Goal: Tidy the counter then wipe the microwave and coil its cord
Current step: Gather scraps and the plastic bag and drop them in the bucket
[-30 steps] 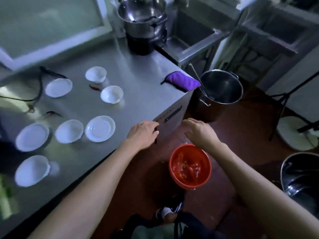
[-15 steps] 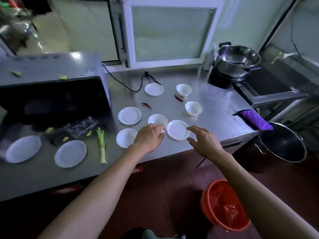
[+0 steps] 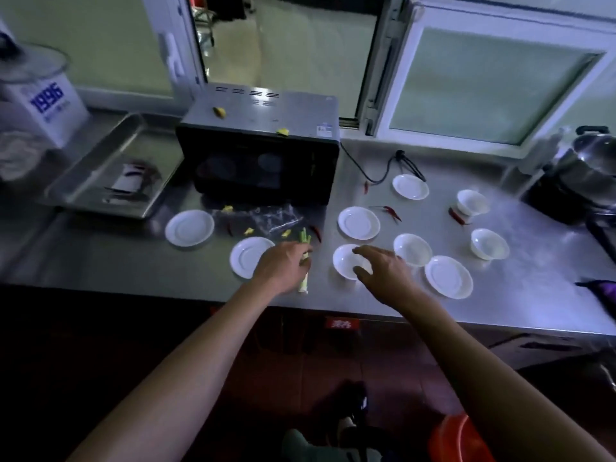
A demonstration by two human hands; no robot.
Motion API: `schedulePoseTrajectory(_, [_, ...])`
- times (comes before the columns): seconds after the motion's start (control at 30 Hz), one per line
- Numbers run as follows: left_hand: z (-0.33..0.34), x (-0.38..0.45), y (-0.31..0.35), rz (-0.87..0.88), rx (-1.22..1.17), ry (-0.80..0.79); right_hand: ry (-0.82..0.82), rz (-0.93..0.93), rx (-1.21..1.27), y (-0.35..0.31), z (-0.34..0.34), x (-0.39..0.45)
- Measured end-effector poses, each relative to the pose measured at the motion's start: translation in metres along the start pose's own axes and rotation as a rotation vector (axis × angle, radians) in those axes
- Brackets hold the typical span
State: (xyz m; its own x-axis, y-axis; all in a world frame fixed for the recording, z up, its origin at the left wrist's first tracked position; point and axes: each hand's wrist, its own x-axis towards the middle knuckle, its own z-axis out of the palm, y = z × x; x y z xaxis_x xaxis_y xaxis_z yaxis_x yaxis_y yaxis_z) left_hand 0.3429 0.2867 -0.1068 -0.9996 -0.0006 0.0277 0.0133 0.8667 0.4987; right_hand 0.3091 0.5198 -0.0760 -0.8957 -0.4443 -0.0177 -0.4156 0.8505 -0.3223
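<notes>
**Clearing scraps from the counter comes first**

The step in hand looks like tidying: the left hand (image 3: pixel 283 266) lies over the green onion stalk (image 3: pixel 304 261) at the front of the counter (image 3: pixel 116 261), fingers curled down on it, though whether they have closed round it cannot be told. The right hand (image 3: pixel 383 268) hovers with fingers spread and relaxed above a small white dish (image 3: pixel 343 261), holding nothing. The microwave (image 3: pixel 263 148) stands at the back, unwiped, its cord (image 3: pixel 373 171) trailing loose to the right. Next the stalk needs a firm grip and a lift toward the red bin (image 3: pixel 460 441), cut off at the bottom edge. Dim light and blur hide the left fingertips, and the things in the metal tray (image 3: pixel 100 168) are unclear.
</notes>
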Motion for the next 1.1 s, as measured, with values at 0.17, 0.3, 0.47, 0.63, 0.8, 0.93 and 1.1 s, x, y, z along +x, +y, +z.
schedulePoseTrajectory(0.17, [-0.007, -0.019, -0.052, -0.153, -0.013, 0.032, -0.078, -0.117, 0.024, -0.035, 0.03, 0.036])
schedulePoseTrajectory(0.3, [-0.008, -0.021, -0.089, -0.247, 0.009, 0.031, -0.15, -0.159, 0.05, -0.052, 0.059, 0.073])
schedulePoseTrajectory(0.47, [-0.007, -0.004, -0.138, -0.351, -0.018, 0.011, -0.22, -0.131, 0.13, -0.06, 0.093, 0.125])
schedulePoseTrajectory(0.63, [-0.004, 0.03, -0.171, -0.379, -0.044, -0.035, -0.286, -0.042, 0.203, -0.055, 0.124, 0.17])
schedulePoseTrajectory(0.8, [0.005, 0.061, -0.177, -0.359, -0.066, -0.061, -0.347, -0.028, 0.161, -0.056, 0.145, 0.208])
schedulePoseTrajectory(0.93, [0.012, 0.084, -0.177, -0.36, -0.051, -0.095, -0.343, -0.045, 0.078, -0.056, 0.158, 0.229])
schedulePoseTrajectory(1.1, [0.014, 0.101, -0.191, -0.341, -0.01, -0.139, -0.36, -0.107, -0.03, -0.055, 0.169, 0.247])
